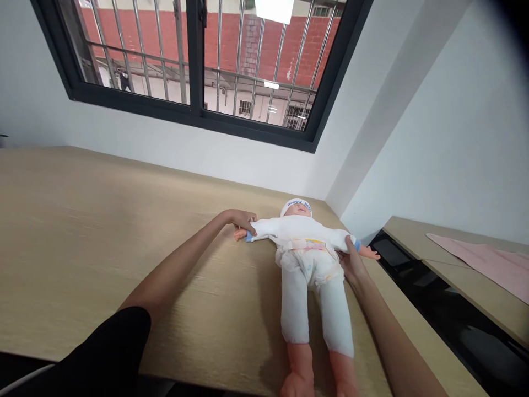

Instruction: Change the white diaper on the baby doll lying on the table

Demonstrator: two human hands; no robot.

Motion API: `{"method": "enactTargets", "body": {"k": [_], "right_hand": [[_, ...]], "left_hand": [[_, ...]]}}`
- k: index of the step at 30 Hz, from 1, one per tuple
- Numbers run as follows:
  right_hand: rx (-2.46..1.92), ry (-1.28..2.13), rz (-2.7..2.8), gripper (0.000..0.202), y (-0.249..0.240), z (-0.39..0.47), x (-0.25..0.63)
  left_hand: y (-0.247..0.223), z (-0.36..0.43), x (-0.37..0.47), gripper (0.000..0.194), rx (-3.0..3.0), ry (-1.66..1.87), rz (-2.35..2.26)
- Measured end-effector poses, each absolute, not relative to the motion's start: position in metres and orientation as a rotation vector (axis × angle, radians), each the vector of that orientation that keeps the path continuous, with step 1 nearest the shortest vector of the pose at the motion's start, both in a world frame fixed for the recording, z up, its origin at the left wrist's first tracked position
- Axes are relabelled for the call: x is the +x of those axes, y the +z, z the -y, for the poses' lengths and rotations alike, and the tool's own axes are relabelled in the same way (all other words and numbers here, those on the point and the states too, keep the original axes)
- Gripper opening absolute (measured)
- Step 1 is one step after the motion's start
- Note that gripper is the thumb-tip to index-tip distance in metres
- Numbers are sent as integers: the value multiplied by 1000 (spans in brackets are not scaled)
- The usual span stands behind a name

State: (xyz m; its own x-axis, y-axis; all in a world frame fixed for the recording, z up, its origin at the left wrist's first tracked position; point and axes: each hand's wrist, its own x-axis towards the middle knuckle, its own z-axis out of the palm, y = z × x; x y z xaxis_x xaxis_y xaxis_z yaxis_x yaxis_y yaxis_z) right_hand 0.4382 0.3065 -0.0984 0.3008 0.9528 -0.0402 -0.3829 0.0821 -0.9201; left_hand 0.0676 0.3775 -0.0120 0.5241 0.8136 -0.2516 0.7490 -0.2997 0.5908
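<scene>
A baby doll [306,229] lies face up on the wooden table [103,231], its arms spread and its feet toward me. It wears a white cap [296,203], a white top with blue cuffs, white leggings and a diaper [312,259] around its hips. My left hand [243,219] is closed around the doll's sleeve near the cuff on the left side. On the right side, my right hand [351,258] grips the other sleeve, thumb on top and fingers partly hidden beneath the arm.
A window [194,113] with metal bars is in the white wall behind the table. At the right, past a dark glossy strip [430,286], a pink cloth [487,262] lies on another wooden surface [405,234].
</scene>
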Motion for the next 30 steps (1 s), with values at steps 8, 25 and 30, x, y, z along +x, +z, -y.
{"method": "enactTargets", "body": {"k": [8, 25, 30], "right_hand": [[-1054, 1110, 741, 46, -99, -310, 439], [-1017, 1110, 735, 45, -102, -310, 441], [-952, 966, 646, 43, -98, -308, 435]], "left_hand": [[-10, -369, 74, 26, 1928, 57, -1166], [-17, -374, 78, 29, 1928, 76, -1172], [-16, -376, 74, 34, 2136, 76, -1166]]}}
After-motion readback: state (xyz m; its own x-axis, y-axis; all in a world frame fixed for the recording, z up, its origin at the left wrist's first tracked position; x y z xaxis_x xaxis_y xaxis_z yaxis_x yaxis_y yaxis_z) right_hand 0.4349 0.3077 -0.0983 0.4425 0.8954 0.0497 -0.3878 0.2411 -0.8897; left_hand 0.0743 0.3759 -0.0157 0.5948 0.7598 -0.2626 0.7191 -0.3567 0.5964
